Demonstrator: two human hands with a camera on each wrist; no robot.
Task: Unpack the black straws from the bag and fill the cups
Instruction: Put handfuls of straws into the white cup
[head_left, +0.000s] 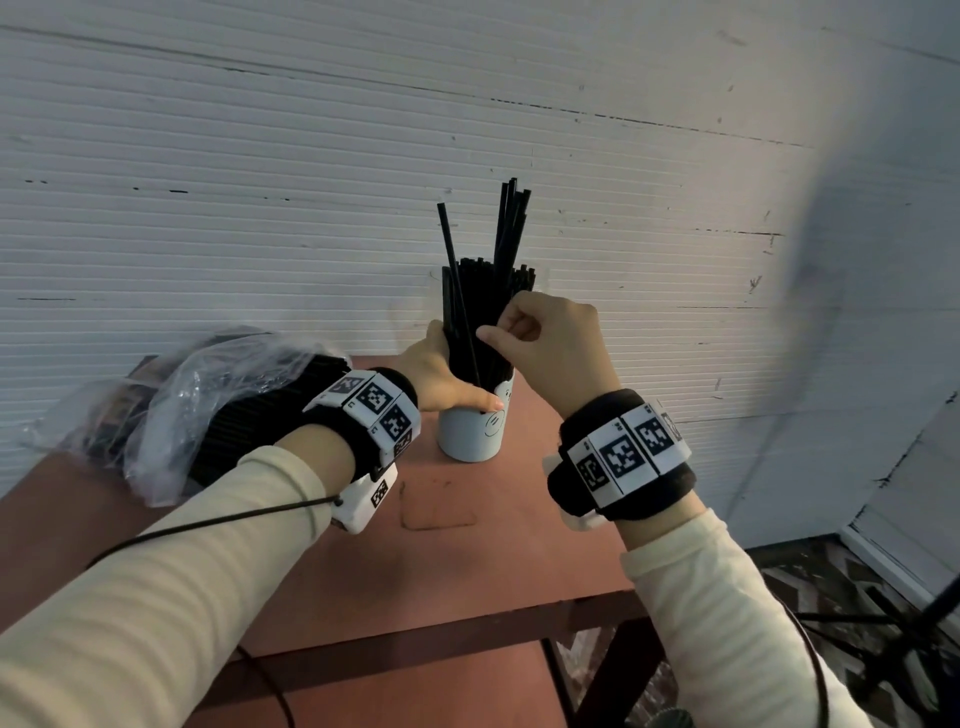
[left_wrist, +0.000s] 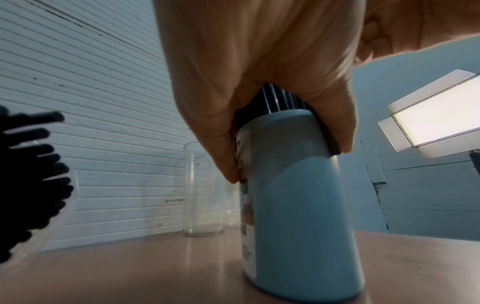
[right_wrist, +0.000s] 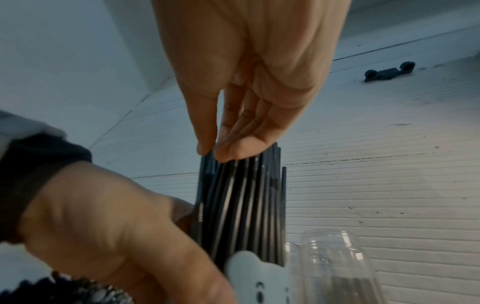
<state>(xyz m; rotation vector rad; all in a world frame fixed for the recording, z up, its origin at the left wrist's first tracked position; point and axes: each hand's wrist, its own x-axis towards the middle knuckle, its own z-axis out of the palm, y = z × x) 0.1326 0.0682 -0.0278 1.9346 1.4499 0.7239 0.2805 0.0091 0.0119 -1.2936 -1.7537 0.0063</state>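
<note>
A pale blue cup (head_left: 470, 434) stands on the brown table (head_left: 431, 561), packed with upright black straws (head_left: 485, 306); a few stick up higher and one leans left. My left hand (head_left: 435, 371) wraps round the straw bundle just above the cup's rim (left_wrist: 280, 115), thumb lying down the cup's side. My right hand (head_left: 543, 338) is at the bundle's right side, and its thumb and fingertips (right_wrist: 207, 147) pinch some straws (right_wrist: 241, 205) near their tops. The clear plastic bag (head_left: 208, 400) with more black straws lies at the table's left.
Clear empty glass cups (left_wrist: 202, 195) stand behind the blue cup by the white ribbed wall (head_left: 260, 208); one clear jar (right_wrist: 337, 269) is right beside it. A lit light panel (left_wrist: 439, 115) is off to the right. The table's right edge drops to a patterned floor (head_left: 810, 587).
</note>
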